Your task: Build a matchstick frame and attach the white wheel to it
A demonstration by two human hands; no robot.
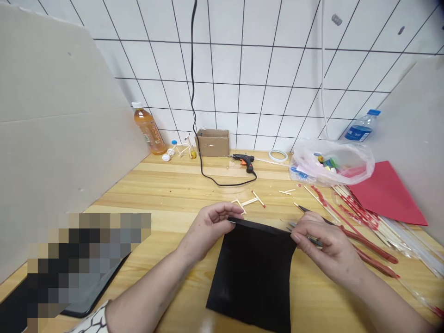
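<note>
A black sheet (255,273), perhaps paper, hangs between my hands above the table, with a narrow folded strip along its upper edge. My left hand (217,224) pinches the upper left corner between thumb and fingers. At the upper right corner, my right hand (321,238) is closed on the same sheet. Beneath and beside the right hand lie pliers with red handles (376,261), their jaws partly covered by the fingers. Just beyond the sheet, a small frame of joined sticks (251,201) rests on the table.
A hot glue gun (245,161) with a black cord lies near a cardboard box (214,143). Behind are a tea bottle (150,129), a tape roll (278,155) and a plastic bag (329,164). Bundled sticks (378,222) and red sheets (388,194) lie right; a blurred-out device (97,273) lies left.
</note>
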